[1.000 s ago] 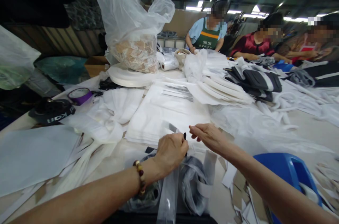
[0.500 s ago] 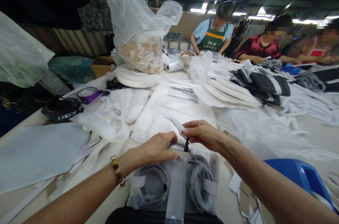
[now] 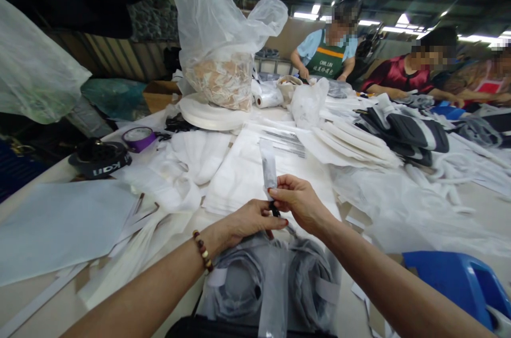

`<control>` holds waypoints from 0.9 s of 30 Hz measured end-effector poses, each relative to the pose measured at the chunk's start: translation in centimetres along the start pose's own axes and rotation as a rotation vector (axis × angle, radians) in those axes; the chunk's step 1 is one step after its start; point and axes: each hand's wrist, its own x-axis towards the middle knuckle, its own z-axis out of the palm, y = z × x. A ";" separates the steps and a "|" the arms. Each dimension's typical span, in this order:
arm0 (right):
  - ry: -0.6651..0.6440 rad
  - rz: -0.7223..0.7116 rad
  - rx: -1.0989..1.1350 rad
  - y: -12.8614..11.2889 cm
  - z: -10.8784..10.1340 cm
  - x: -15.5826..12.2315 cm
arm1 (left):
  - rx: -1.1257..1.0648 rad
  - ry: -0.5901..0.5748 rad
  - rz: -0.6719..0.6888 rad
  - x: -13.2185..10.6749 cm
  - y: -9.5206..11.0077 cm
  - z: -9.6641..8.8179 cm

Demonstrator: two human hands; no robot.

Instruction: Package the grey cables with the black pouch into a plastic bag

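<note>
My left hand [image 3: 249,219] and my right hand [image 3: 297,202] meet above a clear plastic bag [image 3: 271,285] holding grey rolled fabric pieces, at the near table edge. My right hand pinches a narrow white and grey tag strip [image 3: 268,167] that stands upright from its fingers. My left hand's fingers are closed on a small black fastener [image 3: 274,210] at the strip's lower end, where both hands touch. A beaded bracelet [image 3: 202,250] is on my left wrist.
Stacks of flat white bags [image 3: 247,167] lie ahead. A tall clear sack of beige scraps [image 3: 219,45] stands behind, by a purple tape roll [image 3: 138,138] and a black strap [image 3: 99,159]. A blue stool [image 3: 459,285] is at lower right. Three people [image 3: 327,53] work opposite.
The tag strip has been raised upright in my right hand. My left hand has closed in to meet it at the black fastener, and the bag of grey fabric has come nearer.
</note>
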 end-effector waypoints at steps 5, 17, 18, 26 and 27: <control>0.084 -0.074 0.016 -0.1 -0.4 -0.2 | -0.017 0.028 -0.003 0.9 -0.8 0.5; 0.193 -0.142 0.019 0.1 -2.0 -0.6 | 0.016 -0.018 0.095 0.9 1.4 -0.3; 0.193 -0.146 0.016 0.2 -2.0 -0.6 | 0.000 -0.015 0.096 0.9 1.5 -0.3; 0.260 -0.172 0.030 0.2 -1.9 0.0 | 0.102 -0.001 0.006 1.9 -0.2 0.1; 0.269 -0.176 0.037 0.1 -1.9 0.1 | 0.123 -0.008 -0.009 1.9 -0.5 0.1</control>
